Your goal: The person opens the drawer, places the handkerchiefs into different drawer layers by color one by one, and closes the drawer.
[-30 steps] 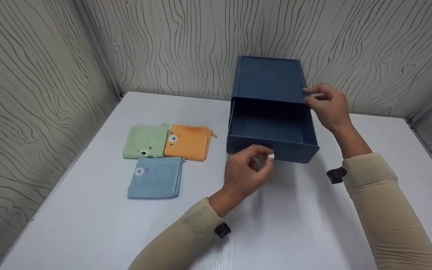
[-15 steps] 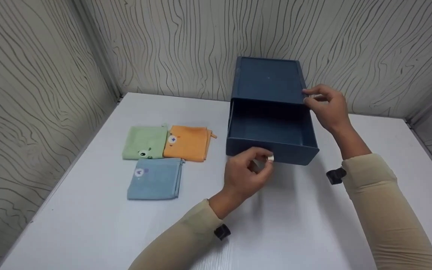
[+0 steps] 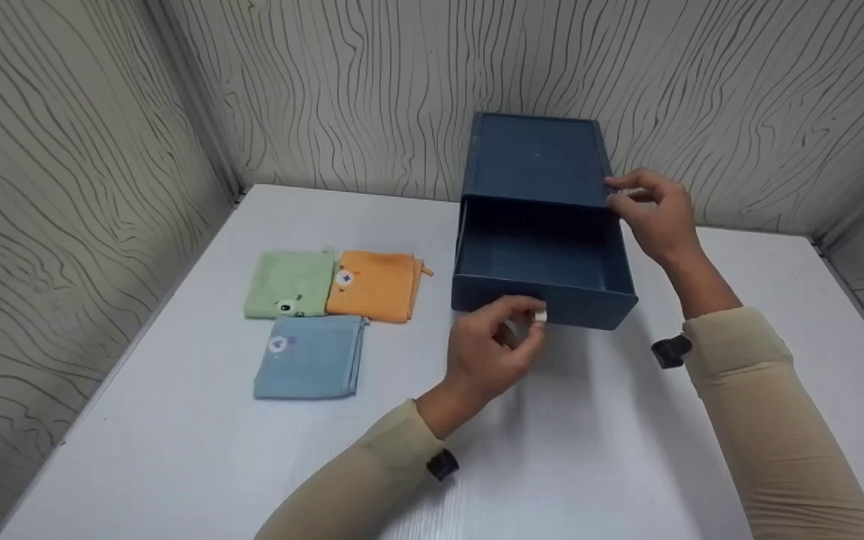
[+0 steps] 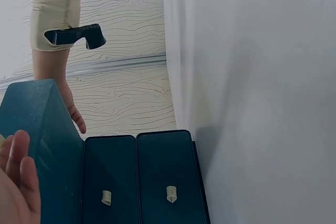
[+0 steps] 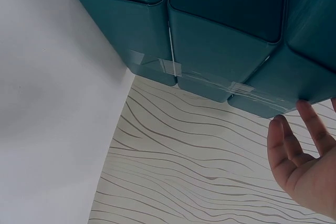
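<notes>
A dark blue drawer unit stands on the white table, its top drawer pulled well out with a bare inside. My left hand pinches the small pale knob on that drawer's front between thumb and forefinger. At the unit's right side, my right hand touches the top edge near the front corner with its fingertips. In the left wrist view, two lower drawers sit closed, each with a pale knob. The right wrist view has the right fingers against the unit's side.
Left of the unit lie three folded cloths: green, orange and blue, each with an animal face. Patterned wall panels rise behind and left of the table. Clear tape runs across the unit's side.
</notes>
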Demonstrator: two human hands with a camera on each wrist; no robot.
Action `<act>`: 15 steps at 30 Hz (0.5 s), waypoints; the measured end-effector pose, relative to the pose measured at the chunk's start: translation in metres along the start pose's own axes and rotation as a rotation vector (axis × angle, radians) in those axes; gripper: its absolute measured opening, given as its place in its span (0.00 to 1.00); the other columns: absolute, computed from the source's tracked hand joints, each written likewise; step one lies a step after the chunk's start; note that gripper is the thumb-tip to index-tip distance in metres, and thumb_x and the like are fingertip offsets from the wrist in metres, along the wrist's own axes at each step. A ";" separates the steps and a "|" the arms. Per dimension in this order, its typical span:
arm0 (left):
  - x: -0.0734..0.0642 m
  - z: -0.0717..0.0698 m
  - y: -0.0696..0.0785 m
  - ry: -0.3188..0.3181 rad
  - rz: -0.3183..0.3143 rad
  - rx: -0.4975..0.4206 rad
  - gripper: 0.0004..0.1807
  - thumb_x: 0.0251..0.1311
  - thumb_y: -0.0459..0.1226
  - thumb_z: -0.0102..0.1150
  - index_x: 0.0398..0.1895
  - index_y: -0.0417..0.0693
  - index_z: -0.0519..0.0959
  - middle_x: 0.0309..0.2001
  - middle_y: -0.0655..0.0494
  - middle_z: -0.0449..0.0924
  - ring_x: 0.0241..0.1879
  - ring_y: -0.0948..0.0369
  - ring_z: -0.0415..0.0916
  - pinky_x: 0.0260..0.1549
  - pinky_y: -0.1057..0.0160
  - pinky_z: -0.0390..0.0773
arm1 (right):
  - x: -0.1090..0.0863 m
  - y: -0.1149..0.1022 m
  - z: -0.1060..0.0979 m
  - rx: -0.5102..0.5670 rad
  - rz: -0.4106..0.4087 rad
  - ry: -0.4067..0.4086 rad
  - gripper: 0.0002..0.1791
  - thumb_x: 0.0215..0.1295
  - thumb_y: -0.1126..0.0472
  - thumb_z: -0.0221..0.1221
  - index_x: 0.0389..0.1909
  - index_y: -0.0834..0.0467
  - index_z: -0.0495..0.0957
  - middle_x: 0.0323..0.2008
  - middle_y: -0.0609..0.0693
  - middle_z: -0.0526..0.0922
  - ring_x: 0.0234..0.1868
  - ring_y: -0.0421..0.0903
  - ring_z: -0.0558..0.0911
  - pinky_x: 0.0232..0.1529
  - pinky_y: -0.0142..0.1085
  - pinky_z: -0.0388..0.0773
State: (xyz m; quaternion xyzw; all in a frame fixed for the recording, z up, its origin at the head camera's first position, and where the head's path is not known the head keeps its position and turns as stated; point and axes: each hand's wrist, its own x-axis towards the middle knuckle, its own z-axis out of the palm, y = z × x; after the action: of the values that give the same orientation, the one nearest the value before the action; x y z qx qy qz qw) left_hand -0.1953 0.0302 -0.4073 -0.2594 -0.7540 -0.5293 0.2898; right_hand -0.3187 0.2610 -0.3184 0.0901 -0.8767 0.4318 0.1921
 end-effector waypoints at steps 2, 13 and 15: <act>0.000 0.000 0.000 -0.001 0.002 -0.007 0.09 0.57 0.36 0.61 0.42 0.53 0.81 0.32 0.63 0.84 0.20 0.75 0.72 0.20 0.80 0.72 | 0.000 0.000 0.000 -0.001 0.001 0.001 0.13 0.63 0.54 0.57 0.45 0.52 0.84 0.51 0.42 0.82 0.43 0.32 0.77 0.39 0.29 0.70; -0.006 -0.015 -0.003 0.010 0.080 0.023 0.11 0.56 0.35 0.61 0.44 0.52 0.80 0.31 0.60 0.85 0.21 0.73 0.74 0.20 0.77 0.73 | -0.001 0.000 0.000 0.040 0.000 0.007 0.13 0.63 0.57 0.56 0.46 0.52 0.84 0.49 0.41 0.82 0.42 0.31 0.77 0.38 0.27 0.71; -0.009 -0.021 -0.005 0.010 0.095 0.038 0.12 0.56 0.34 0.61 0.44 0.52 0.80 0.31 0.60 0.85 0.22 0.72 0.75 0.20 0.76 0.75 | -0.001 0.000 0.000 0.037 -0.001 0.004 0.13 0.63 0.57 0.56 0.46 0.52 0.83 0.50 0.43 0.81 0.41 0.31 0.77 0.38 0.27 0.72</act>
State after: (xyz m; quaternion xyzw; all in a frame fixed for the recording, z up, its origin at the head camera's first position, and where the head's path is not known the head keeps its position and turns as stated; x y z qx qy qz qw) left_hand -0.1890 0.0077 -0.4106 -0.2868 -0.7493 -0.5017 0.3234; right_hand -0.3177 0.2609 -0.3192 0.0931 -0.8682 0.4478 0.1923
